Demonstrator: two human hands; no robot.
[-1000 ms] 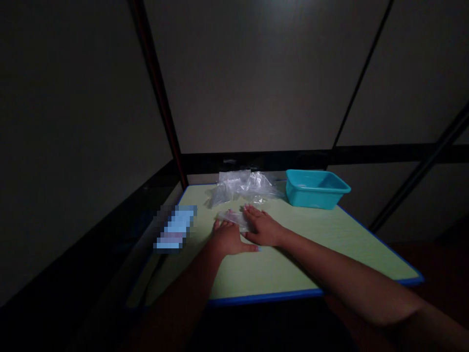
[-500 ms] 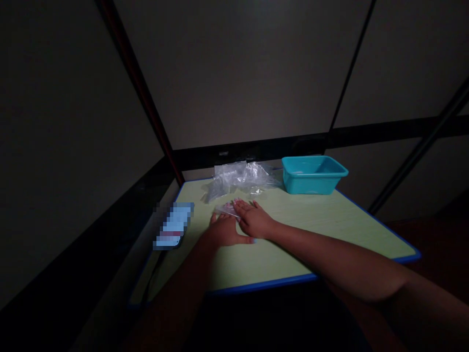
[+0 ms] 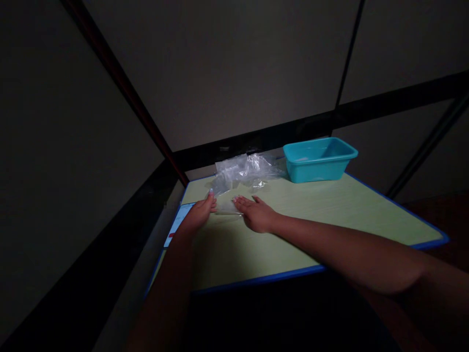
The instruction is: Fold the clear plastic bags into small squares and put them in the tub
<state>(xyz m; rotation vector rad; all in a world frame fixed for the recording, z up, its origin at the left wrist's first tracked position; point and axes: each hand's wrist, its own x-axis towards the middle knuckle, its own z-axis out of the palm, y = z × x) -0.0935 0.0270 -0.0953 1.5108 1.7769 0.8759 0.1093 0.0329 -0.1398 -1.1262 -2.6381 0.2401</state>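
A small clear plastic bag [image 3: 226, 206] lies between my two hands on the pale green table top. My left hand [image 3: 200, 213] is at the bag's left edge, thumb upward and fingers curled, closed on that edge. My right hand [image 3: 257, 215] lies palm down with its fingers stretched out, the fingertips pressing on the right side of the bag. Just beyond them is a crumpled heap of clear plastic bags [image 3: 249, 168].
A turquoise plastic basin [image 3: 318, 168] stands at the back right of the blue-edged table [image 3: 293, 244]. By my left forearm lies a phone [image 3: 178, 222] with a lit screen, partly covered. Dark wall panels rise behind and to the left.
My left hand has moved away from my right hand to the bag's left edge, its thumb turning upward. More of the bag shows between the hands. The view has tilted slightly.
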